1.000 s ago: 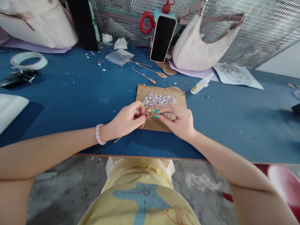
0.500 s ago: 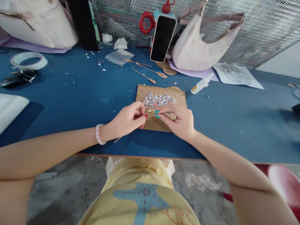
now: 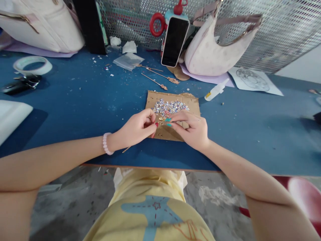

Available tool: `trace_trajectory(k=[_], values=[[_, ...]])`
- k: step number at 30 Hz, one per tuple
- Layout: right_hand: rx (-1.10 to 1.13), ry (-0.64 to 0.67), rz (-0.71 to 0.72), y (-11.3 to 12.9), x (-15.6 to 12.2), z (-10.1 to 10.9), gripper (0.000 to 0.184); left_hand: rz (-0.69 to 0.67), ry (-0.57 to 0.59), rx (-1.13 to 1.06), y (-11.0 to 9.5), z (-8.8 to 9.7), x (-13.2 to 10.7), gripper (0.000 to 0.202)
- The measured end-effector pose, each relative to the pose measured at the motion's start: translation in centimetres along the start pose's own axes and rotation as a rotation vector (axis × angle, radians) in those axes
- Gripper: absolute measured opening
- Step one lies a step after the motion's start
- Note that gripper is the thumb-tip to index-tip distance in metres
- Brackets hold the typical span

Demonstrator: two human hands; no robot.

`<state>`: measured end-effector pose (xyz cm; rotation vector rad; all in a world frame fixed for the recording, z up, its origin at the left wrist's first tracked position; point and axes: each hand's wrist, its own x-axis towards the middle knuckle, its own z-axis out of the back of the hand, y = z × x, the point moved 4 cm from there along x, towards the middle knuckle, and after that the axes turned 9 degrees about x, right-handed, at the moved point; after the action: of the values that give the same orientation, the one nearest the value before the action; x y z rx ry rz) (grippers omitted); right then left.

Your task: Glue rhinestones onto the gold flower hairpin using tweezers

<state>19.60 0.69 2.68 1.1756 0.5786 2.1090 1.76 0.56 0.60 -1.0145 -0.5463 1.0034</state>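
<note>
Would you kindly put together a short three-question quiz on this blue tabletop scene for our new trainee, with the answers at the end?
1. True or false: the pale pink bracelet is worn at the wrist of the left hand.
2. Which of these lies on the cardboard?
A) the roll of tape
B) the heap of glittering small pieces
C) the phone
3. Fill in the colour: on the right hand, the thumbnail is ____.

Key: 1. True. 2. B. 3. Turquoise.
</note>
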Motion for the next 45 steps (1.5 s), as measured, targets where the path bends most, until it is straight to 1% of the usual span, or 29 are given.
trace_trajectory(k=[5, 8, 10, 13, 15, 17, 23, 30, 39, 45], values=[[0.085, -0.007, 0.057, 0.0, -0.1, 0.2, 0.011, -0.006, -0.015, -0.024, 0.1, 0.2, 0.0, 0.013], [0.110, 0.014, 0.031, -0.2, 0.0, 0.2, 0.010, -0.004, -0.057, -0.039, 0.2, 0.9, 0.3, 0.015], [0.111, 0.031, -0.020, -0.5, 0.0, 0.2, 0.008, -0.016, -0.096, -0.052, 0.2, 1.6, 0.7, 0.015], [0.128, 0.078, -0.144, -1.1, 0.1, -0.2, 0.006, -0.055, -0.152, -0.064, 0.3, 2.5, 1.3, 0.015], [0.132, 0.112, -0.220, -1.5, 0.2, -0.4, 0.006, -0.069, -0.175, -0.068, 0.5, 2.9, 1.7, 0.014], [0.126, 0.134, -0.255, -1.6, 0.2, -0.7, 0.006, -0.069, -0.181, -0.070, 0.7, 3.0, 1.9, 0.015], [0.105, 0.117, -0.304, -1.9, 0.3, -1.2, 0.006, -0.038, -0.148, -0.058, 0.8, 2.6, 1.8, 0.017], [0.031, 0.112, -0.302, -2.5, 0.3, -1.0, 0.006, -0.011, -0.120, -0.062, 0.6, 2.5, 1.7, 0.012], [0.029, 0.115, -0.293, -2.5, 0.3, -1.0, 0.006, -0.020, -0.059, -0.066, 0.8, 2.0, 1.8, 0.016], [0.018, 0.127, -0.302, -2.4, 0.3, -0.9, 0.005, -0.032, -0.025, -0.079, 1.1, 1.9, 1.9, 0.012]])
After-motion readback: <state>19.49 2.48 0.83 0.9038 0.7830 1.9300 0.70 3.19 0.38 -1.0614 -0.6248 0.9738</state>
